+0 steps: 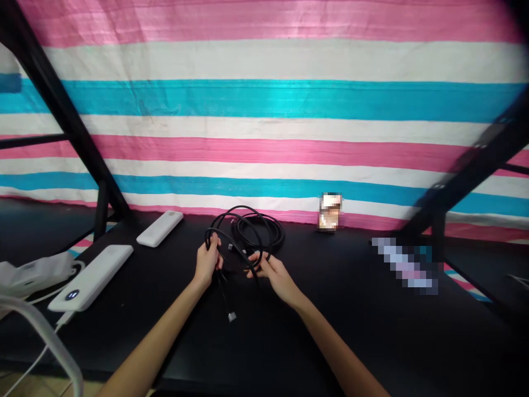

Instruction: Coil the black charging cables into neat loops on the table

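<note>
A black cable (pixel 252 229) lies in loose coils on the black table (pixel 351 325), near the striped backdrop. My left hand (pixel 208 262) is closed around a loop of it at the coil's left side. My right hand (pixel 270 271) pinches another strand of the same cable at the coil's front. One end of the cable hangs down between my hands and ends in a small plug (pixel 231 316) resting on the table.
Two white power banks (pixel 93 275) (pixel 160 227) lie on the table's left part, with a white charger and cords (pixel 35 270) at the left edge. A small blurred item (pixel 330 212) stands at the back. Black frame struts (pixel 61 110) (pixel 467 176) slant up on both sides.
</note>
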Demonstrator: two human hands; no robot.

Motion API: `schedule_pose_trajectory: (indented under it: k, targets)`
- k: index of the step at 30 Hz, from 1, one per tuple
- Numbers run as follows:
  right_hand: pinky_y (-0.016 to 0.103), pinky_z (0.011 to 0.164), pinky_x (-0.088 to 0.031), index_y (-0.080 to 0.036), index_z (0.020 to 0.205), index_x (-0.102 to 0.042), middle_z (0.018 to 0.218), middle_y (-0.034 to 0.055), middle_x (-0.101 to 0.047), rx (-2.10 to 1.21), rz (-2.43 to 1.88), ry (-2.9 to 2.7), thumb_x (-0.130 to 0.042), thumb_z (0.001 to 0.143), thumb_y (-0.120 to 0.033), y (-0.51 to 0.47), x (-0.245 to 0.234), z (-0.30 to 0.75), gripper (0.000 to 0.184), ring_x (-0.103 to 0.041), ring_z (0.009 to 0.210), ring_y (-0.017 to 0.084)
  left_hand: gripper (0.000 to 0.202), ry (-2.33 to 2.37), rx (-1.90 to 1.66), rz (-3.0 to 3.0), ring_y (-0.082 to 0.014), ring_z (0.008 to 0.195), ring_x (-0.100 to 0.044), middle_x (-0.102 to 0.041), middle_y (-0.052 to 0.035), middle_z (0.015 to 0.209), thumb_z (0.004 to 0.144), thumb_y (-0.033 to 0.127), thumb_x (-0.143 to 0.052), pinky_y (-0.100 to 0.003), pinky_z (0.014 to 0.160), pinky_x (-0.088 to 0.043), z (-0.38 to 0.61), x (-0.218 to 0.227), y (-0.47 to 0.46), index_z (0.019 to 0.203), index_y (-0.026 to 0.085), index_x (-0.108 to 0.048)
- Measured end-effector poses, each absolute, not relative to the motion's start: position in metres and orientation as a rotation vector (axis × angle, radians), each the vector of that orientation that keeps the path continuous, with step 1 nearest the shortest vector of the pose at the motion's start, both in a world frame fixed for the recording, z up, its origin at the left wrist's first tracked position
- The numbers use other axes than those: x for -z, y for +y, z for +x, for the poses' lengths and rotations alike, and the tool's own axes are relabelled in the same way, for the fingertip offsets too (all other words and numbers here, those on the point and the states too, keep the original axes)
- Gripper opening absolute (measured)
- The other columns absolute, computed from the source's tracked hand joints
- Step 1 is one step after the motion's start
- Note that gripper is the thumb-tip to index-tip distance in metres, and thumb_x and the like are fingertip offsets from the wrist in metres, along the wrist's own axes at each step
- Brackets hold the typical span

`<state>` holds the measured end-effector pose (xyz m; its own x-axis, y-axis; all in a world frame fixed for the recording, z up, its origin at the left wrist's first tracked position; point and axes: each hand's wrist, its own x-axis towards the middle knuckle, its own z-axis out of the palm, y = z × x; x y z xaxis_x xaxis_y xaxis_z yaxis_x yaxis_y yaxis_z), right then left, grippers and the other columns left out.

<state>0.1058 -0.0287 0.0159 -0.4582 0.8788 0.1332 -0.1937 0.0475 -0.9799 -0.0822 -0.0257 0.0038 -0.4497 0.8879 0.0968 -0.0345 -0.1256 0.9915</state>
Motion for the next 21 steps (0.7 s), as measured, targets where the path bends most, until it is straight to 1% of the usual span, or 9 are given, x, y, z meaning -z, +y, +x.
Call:
schedule_pose_trajectory:
  k: [2,3,5,7,10,13,16,18,21]
  targets:
    - [0.026,0.054,-0.055,-0.017,0.103,-0.057,0.05,-0.0058,-0.055,-1.474,-0.769,-1.344,-0.052,0.082,-0.055,-0.025,-0.02,0.112,0.044,-0.065,0.055,0.015,0.037,1.412,-1.668,1.015,-0.0061,0.024,-0.033,-0.033,0.0119,0.035,0.08,0.056,-0.049,-0.016,0.027,-0.021,-0.084,-0.008,-0.027,0.074,0.019,-0.048]
    - [0.024,0.045,-0.052,-0.017,0.109,-0.055,0.046,-0.008,-0.051,-1.434,-0.795,-1.304,-0.05,0.083,-0.055,-0.022,-0.024,0.117,0.047,-0.061,0.046,0.014,0.035,1.408,-1.672,1.028,-0.0054,0.024,-0.031,-0.034,0.0119,0.035,0.079,0.054,-0.05,-0.015,0.026,-0.02,-0.085,-0.01,-0.027,0.076,0.019,-0.049]
    - [0.018,0.029,-0.04,-0.017,0.117,-0.052,0.045,-0.0091,-0.049,-1.359,-0.843,-1.264,-0.049,0.083,-0.055,-0.017,-0.031,0.128,0.051,-0.051,0.033,0.011,0.031,1.409,-1.68,1.054,-0.0046,0.023,-0.03,-0.037,0.0123,0.036,0.077,0.049,-0.056,-0.014,0.026,-0.019,-0.086,-0.014,-0.028,0.084,0.019,-0.052]
    - [0.014,0.023,-0.029,-0.017,0.122,-0.051,0.047,-0.0087,-0.05,-1.297,-0.873,-1.239,-0.05,0.084,-0.053,-0.013,-0.038,0.139,0.052,-0.045,0.028,0.008,0.034,1.404,-1.641,1.121,-0.0046,0.023,-0.029,-0.04,0.013,0.036,0.073,0.045,-0.062,-0.013,0.025,-0.019,-0.088,-0.018,-0.028,0.095,0.02,-0.053]
    - [0.013,0.021,-0.022,-0.016,0.122,-0.054,0.046,-0.0091,-0.047,-1.242,-0.881,-1.161,-0.053,0.083,-0.052,-0.011,-0.045,0.15,0.053,-0.042,0.026,0.006,0.036,1.356,-1.489,1.25,-0.0066,0.022,-0.033,-0.043,0.0114,0.037,0.074,0.045,-0.059,-0.015,0.024,-0.022,-0.088,-0.022,-0.029,0.099,0.019,-0.054]
    - [0.013,0.021,-0.017,-0.015,0.121,-0.056,0.045,-0.0098,-0.042,-1.23,-0.855,-1.064,-0.059,0.079,-0.05,-0.009,-0.05,0.158,0.055,-0.037,0.025,0.004,0.033,1.302,-1.465,1.298,-0.0078,0.027,-0.04,-0.043,0.0085,0.039,0.081,0.048,-0.048,-0.017,0.027,-0.028,-0.089,-0.024,-0.029,0.085,0.017,-0.059]
    - [0.016,0.022,-0.012,-0.013,0.118,-0.058,0.041,-0.0122,-0.032,-1.247,-0.822,-0.992,-0.064,0.076,-0.046,-0.007,-0.055,0.166,0.054,-0.028,0.024,0.003,0.032,1.317,-1.576,1.334,-0.007,0.032,-0.042,-0.044,0.0068,0.042,0.084,0.044,-0.047,-0.017,0.033,-0.032,-0.094,-0.025,-0.028,0.081,0.016,-0.061]
    - [0.017,0.023,-0.013,-0.013,0.115,-0.061,0.039,-0.013,-0.027,-1.284,-0.8,-0.976,-0.064,0.076,-0.044,-0.007,-0.057,0.172,0.05,-0.022,0.025,0.003,0.031,1.35,-1.686,1.316,-0.0075,0.036,-0.046,-0.049,0.005,0.046,0.084,0.043,-0.048,-0.017,0.035,-0.035,-0.097,-0.024,-0.027,0.083,0.016,-0.062]
    - [0.017,0.025,-0.014,-0.015,0.111,-0.063,0.039,-0.013,-0.027,-1.352,-0.762,-0.973,-0.065,0.075,-0.04,-0.007,-0.059,0.175,0.044,-0.019,0.025,0.002,0.032,1.429,-1.884,1.215,-0.0101,0.048,-0.058,-0.06,0.0006,0.06,0.085,0.044,-0.046,-0.018,0.044,-0.043,-0.103,-0.024,-0.026,0.086,0.016,-0.061]
